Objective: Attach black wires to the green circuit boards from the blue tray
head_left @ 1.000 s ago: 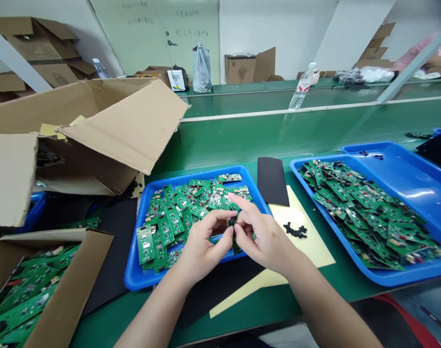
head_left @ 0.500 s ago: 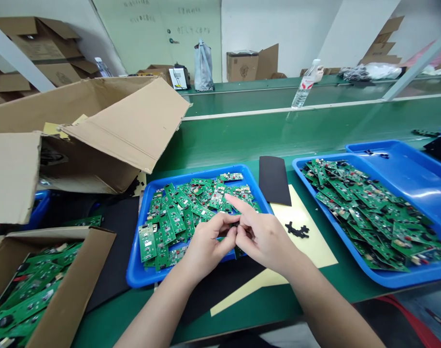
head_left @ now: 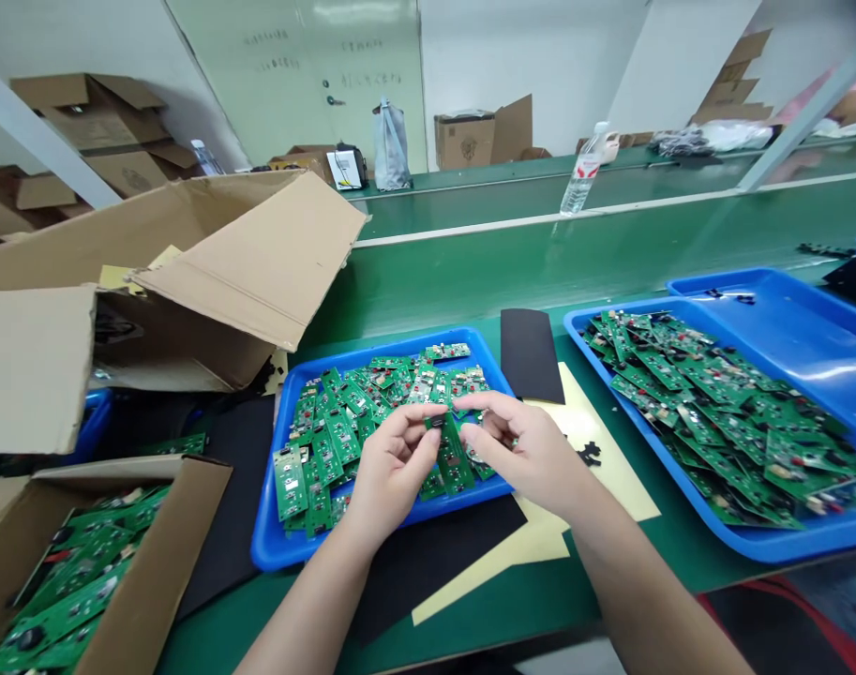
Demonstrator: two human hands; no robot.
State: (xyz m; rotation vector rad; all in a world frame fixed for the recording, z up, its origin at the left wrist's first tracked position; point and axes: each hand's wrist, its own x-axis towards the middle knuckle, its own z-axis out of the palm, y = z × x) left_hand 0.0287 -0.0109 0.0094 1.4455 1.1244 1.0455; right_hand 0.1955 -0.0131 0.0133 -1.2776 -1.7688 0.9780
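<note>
Over the front of a blue tray (head_left: pixel 260 525), my left hand (head_left: pixel 392 459) pinches a green circuit board (head_left: pixel 456 464) near its top, where a small black part (head_left: pixel 438 422) shows between thumb and index finger. My right hand (head_left: pixel 522 445) is just beside it, index finger stretched toward the left fingertips and thumb apart from it. Nothing shows in its grip; its other fingers are curled. Many similar boards (head_left: pixel 341 433) lie heaped in the tray below. Small black pieces (head_left: pixel 589 455) rest on yellow paper (head_left: pixel 621 478), partly behind my right hand.
To the right, another blue tray (head_left: pixel 681 511) is heaped with boards, beside a further blue tray (head_left: pixel 814 328). A large open carton (head_left: pixel 259 272) and a smaller box of boards (head_left: pixel 181 553) stand left. Black sheets (head_left: pixel 530 352) lie around the middle tray. A water bottle (head_left: pixel 582 173) stands behind.
My hands, pressed together before, have come slightly apart at the fingertips. The right thumb and index finger have spread, and more of the board and its black part shows.
</note>
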